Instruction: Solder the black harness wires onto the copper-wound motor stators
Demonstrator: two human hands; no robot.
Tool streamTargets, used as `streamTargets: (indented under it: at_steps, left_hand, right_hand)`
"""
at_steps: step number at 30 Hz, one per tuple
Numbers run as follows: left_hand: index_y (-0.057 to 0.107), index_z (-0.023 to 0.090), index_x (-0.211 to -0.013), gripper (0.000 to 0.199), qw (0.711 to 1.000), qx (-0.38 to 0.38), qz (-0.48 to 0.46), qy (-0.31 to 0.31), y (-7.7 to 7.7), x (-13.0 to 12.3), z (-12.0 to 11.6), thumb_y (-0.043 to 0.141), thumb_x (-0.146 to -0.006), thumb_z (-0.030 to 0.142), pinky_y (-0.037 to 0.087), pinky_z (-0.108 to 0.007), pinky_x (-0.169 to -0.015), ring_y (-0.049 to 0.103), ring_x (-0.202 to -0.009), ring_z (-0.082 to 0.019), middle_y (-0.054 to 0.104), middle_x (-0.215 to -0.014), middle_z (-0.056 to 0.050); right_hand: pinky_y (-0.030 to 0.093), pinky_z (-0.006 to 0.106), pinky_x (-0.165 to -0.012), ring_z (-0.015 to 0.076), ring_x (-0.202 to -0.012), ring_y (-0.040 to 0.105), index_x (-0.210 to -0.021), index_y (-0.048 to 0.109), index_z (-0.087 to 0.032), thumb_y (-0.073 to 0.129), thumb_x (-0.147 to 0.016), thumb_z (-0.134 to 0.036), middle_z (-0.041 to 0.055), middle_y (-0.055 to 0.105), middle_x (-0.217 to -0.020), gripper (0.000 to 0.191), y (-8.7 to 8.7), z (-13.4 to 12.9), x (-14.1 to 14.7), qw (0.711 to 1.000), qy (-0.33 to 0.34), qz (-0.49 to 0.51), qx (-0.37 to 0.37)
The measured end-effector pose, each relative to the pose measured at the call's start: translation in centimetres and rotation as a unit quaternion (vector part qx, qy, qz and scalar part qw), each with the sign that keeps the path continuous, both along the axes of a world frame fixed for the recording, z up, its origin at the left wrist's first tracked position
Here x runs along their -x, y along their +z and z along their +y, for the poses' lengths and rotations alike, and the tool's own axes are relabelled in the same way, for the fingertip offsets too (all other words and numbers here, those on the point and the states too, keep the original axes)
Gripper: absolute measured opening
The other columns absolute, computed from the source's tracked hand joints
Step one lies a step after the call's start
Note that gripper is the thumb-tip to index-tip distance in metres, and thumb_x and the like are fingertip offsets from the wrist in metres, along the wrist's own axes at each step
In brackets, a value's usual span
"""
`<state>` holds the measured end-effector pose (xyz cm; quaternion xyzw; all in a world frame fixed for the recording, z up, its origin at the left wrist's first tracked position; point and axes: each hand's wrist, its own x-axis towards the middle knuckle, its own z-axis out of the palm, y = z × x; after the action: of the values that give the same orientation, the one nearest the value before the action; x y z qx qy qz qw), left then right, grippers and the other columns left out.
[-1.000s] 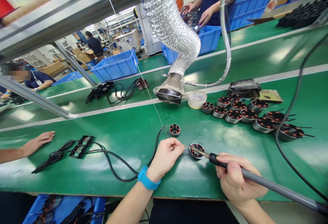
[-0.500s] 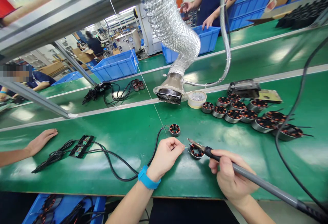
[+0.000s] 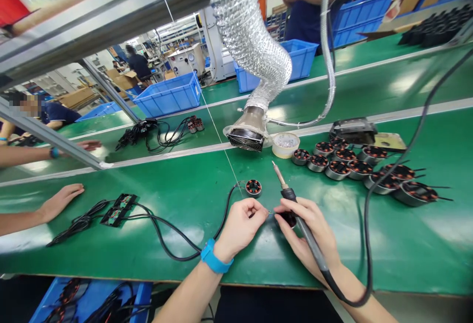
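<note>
My left hand (image 3: pixel 242 224), with a blue band at the wrist, is closed in a pinch. A small wire end pokes out at its fingertips, close to a motor stator (image 3: pixel 288 219). My right hand (image 3: pixel 308 236) has a soldering iron (image 3: pixel 308 241) tucked in its grip, tip pointing up and away. Its thumb and index finger reach that stator's near side and cover much of it. Another stator (image 3: pixel 253 188) lies just beyond my left hand. Black cable (image 3: pixel 223 219) runs behind the left hand, and a thin pale strand (image 3: pixel 232 165) hangs down toward it.
Above hangs a foil duct (image 3: pixel 266 61) with a fan nozzle (image 3: pixel 246 135). A round tub (image 3: pixel 286 144) and several stators (image 3: pixel 338 169) stand to the right. Cables with circuit boards (image 3: pixel 118 209) lie left, beside another person's hand (image 3: pixel 61 202). The iron's cord (image 3: pixel 365 234) loops at right.
My right hand has moved left to the stator, and the iron has swung from pointing left to pointing up, away from it. Another person's arm has appeared at left. My left hand stays nearly still.
</note>
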<state>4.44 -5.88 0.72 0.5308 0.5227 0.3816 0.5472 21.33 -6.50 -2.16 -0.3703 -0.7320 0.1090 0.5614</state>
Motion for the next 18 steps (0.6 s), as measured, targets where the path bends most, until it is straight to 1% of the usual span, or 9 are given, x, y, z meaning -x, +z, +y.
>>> streamTargets:
  at_steps: [4, 8, 11, 14, 16, 18]
  left_hand:
    - [0.061, 0.014, -0.077, 0.022, 0.999, -0.046, 0.012, -0.007, -0.2, -0.1, -0.1, 0.06, -0.089, 0.032, 0.035, -0.023, -0.061, 0.044, -0.064, -0.01, 0.055, -0.07, 0.0]
    - [0.064, 0.014, -0.079, 0.02, 0.994, -0.102, 0.046, 0.004, -0.4, -0.3, -0.2, 0.056, -0.091, 0.028, 0.037, -0.023, -0.062, 0.049, -0.069, -0.012, 0.058, -0.075, -0.001]
    - [0.067, 0.015, -0.082, 0.013, 0.985, -0.152, 0.077, 0.004, -0.5, -0.3, -0.1, 0.056, -0.087, 0.02, 0.04, -0.023, -0.065, 0.053, -0.072, -0.013, 0.061, -0.079, -0.002]
    - [0.068, 0.015, -0.083, 0.011, 0.973, -0.2, 0.114, 0.007, -0.6, -0.2, 0.0, 0.057, -0.083, 0.015, 0.041, -0.023, -0.065, 0.055, -0.072, -0.013, 0.062, -0.08, -0.002]
    - [0.068, 0.016, -0.082, 0.01, 0.967, -0.219, 0.131, 0.003, -0.5, -0.1, 0.0, 0.058, -0.08, 0.014, 0.04, -0.023, -0.065, 0.054, -0.071, -0.013, 0.061, -0.078, -0.001]
    - [0.068, 0.016, -0.081, 0.009, 0.966, -0.221, 0.136, -0.004, -0.3, 0.1, 0.0, 0.059, -0.078, 0.013, 0.04, -0.023, -0.065, 0.054, -0.07, -0.012, 0.06, -0.076, -0.001]
  right_hand:
    - [0.058, 0.033, -0.085, 0.0205, -0.105, 0.065, -0.138, 0.052, -0.025, 0.061, -0.091, -0.006, 0.0088, 0.063, -0.11, 0.051, 0.1, 0.2, 0.2, 1.0, 0.008, -0.024, -0.013]
    - [0.056, 0.03, -0.091, 0.0193, -0.104, 0.066, -0.135, 0.056, -0.023, 0.059, -0.092, -0.008, 0.009, 0.061, -0.114, 0.045, 0.1, 0.6, 0.6, 0.998, -0.001, -0.045, -0.045]
    - [0.057, 0.025, -0.087, 0.0177, -0.098, 0.068, -0.132, 0.058, -0.024, 0.057, -0.093, -0.011, 0.0077, 0.06, -0.116, 0.041, -0.1, 1.1, 0.9, 0.995, -0.01, -0.063, -0.074]
    - [0.058, 0.021, -0.081, 0.0161, -0.094, 0.069, -0.129, 0.059, -0.024, 0.055, -0.093, -0.012, 0.0064, 0.061, -0.115, 0.038, -0.1, 1.4, 1.0, 0.993, -0.008, -0.079, -0.085]
    - [0.058, 0.02, -0.081, 0.0154, -0.092, 0.069, -0.127, 0.06, -0.022, 0.054, -0.093, -0.012, 0.0063, 0.061, -0.114, 0.035, -0.1, 1.3, 0.9, 0.992, -0.016, -0.088, -0.087]
    - [0.056, 0.022, -0.083, 0.0155, -0.093, 0.068, -0.126, 0.06, -0.021, 0.054, -0.095, -0.014, 0.0067, 0.06, -0.112, 0.032, 0.0, 1.0, 0.8, 0.991, -0.038, -0.098, -0.087]
